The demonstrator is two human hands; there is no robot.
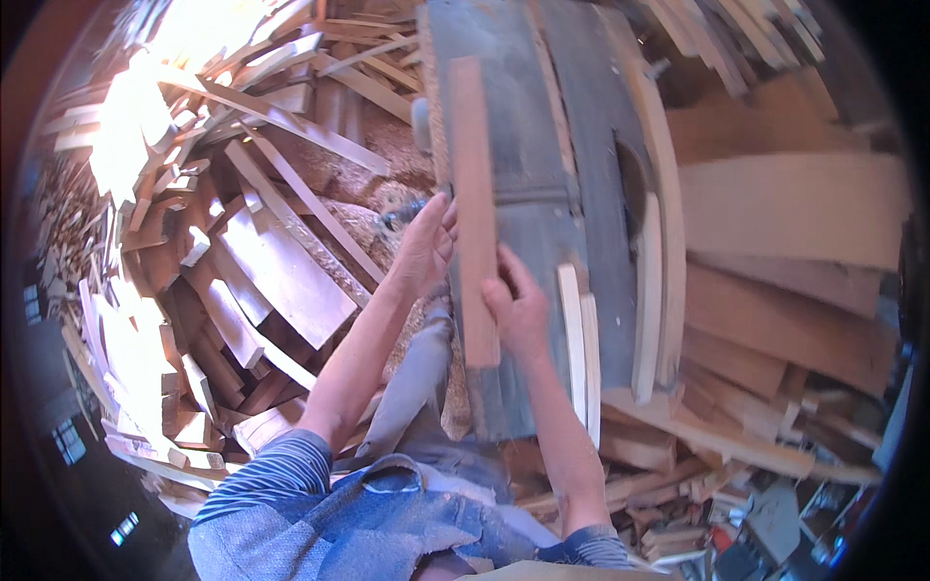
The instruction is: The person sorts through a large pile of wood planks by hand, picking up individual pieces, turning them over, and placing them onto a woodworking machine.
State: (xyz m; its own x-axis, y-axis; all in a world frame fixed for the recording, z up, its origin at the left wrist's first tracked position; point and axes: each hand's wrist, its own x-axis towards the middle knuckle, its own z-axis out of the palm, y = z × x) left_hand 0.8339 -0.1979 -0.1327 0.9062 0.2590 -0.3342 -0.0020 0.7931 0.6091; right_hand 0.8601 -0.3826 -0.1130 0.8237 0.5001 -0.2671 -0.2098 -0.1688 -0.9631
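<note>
A long, narrow reddish-brown wooden board (474, 174) lies lengthwise along the left side of a grey machine table (528, 126). My left hand (426, 244) is at the board's left edge, its fingers fairly straight and not wrapped round the wood; whether they press on it is hard to tell. Nearer to me, my right hand (518, 308) grips the board's right edge near its close end, with the thumb on the wood and part of the fingers hidden. Two pale wooden strips (572, 334) lie on the table to the right of that hand.
Offcuts and planks (281, 261) are heaped on the left, with sawdust (363, 174) beside the table. Longer pale strips (663, 232) run along the table's right side, next to a dark curved opening (632, 189). Wide brown boards (790, 208) are stacked farther right.
</note>
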